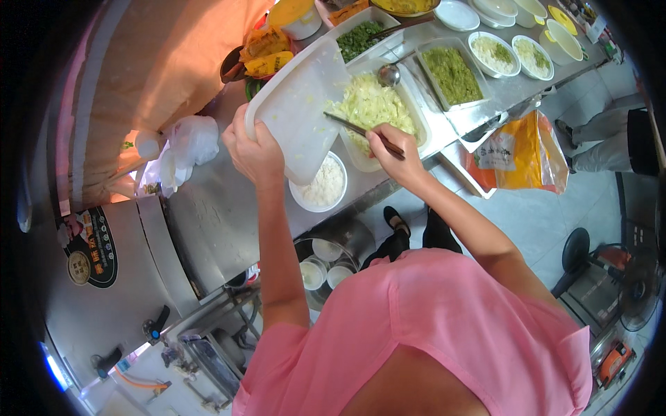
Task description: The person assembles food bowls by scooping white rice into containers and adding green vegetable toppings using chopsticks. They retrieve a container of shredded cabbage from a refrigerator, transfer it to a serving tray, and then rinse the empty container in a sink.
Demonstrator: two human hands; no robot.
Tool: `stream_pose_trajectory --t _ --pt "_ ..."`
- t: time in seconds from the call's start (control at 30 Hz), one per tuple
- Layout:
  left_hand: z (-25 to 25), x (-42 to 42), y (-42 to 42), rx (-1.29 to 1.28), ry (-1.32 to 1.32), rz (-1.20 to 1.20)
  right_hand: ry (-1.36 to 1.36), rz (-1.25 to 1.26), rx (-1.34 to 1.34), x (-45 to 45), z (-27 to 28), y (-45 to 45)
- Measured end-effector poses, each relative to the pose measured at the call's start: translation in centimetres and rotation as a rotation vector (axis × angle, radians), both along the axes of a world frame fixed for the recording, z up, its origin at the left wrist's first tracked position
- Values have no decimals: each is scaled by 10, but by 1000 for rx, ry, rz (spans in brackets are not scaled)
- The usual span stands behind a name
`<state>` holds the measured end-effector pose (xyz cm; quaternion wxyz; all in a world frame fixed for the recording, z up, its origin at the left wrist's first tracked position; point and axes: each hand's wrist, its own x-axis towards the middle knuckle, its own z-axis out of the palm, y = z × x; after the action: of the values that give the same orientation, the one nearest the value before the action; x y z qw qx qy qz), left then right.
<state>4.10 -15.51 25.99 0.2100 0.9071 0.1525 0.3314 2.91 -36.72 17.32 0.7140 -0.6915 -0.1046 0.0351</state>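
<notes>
My left hand (257, 148) grips one end of a translucent plastic container (296, 114), tilted toward the tub of shredded cabbage on the steel counter. Bits of cabbage cling to its inner face. In my right hand (398, 153) is a pair of dark chopsticks (354, 125), their tips close to the tilted container. Pale shredded cabbage (377, 101) fills the plastic tub (425, 125) beneath, and a metal ladle (389, 76) rests in it. A white bowl of rice (323, 186) stands near the counter's front edge, partly covered by the tilted container.
Right of the cabbage sits a tub of green mash (451, 75), then two bowls of rice with toppings (494, 54). Chopped greens (359, 40) fill a container behind. An orange bag (520, 153) hangs near the front edge. Another person's legs (598, 140) show at right.
</notes>
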Motion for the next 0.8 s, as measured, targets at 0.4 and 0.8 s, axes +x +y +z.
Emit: stream_pose_trajectory --t 0.4,0.8 --pt "6 1 -13 5 16 45 -131 -215 -136 -2 -34 -6" --pt "10 -2 -9 32 29 64 -105 -255 -214 -11 -36 -26"
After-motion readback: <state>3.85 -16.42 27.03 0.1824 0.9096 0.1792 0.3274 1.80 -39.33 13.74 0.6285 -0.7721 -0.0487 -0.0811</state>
